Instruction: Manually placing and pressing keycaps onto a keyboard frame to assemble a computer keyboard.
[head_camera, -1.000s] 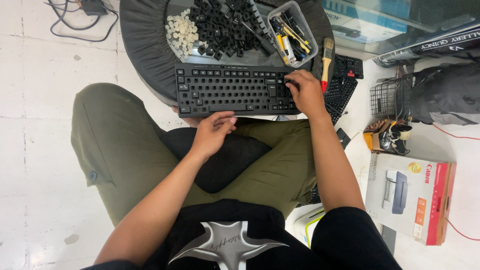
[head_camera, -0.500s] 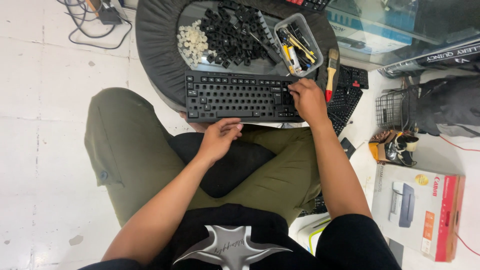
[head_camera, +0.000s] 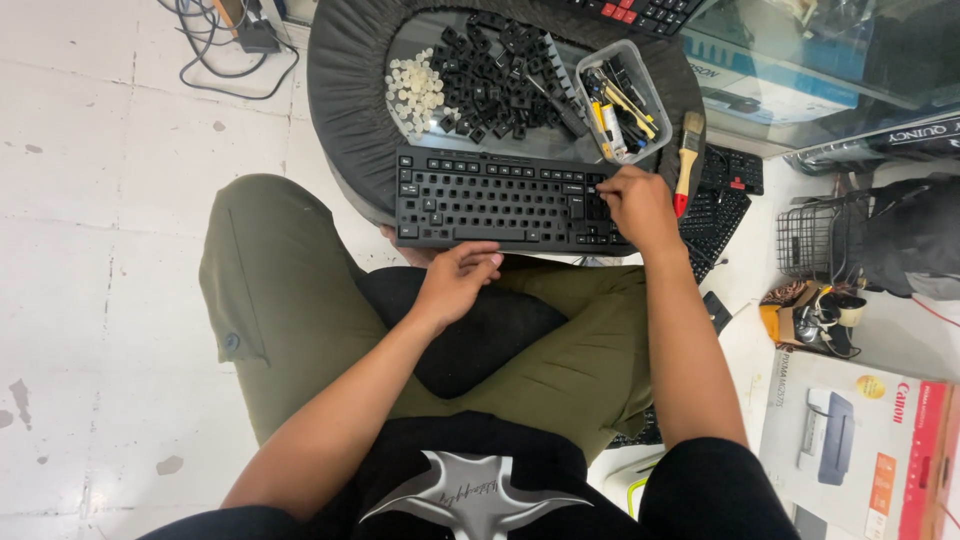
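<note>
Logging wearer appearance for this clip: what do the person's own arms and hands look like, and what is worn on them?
Both hands, left hand and right hand, are bare: no gloves, and no rings, watch or bracelets show. The forearms are bare too. Short black sleeves end near the elbows, part of a black shirt with a silver star-shaped print.

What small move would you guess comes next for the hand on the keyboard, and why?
Probably the right hand presses down the key under its fingertips at the keyboard's right end. Many slots there look empty, loose black keycaps lie piled just behind it, and the left hand rests at the near edge as if to steady it.
</note>
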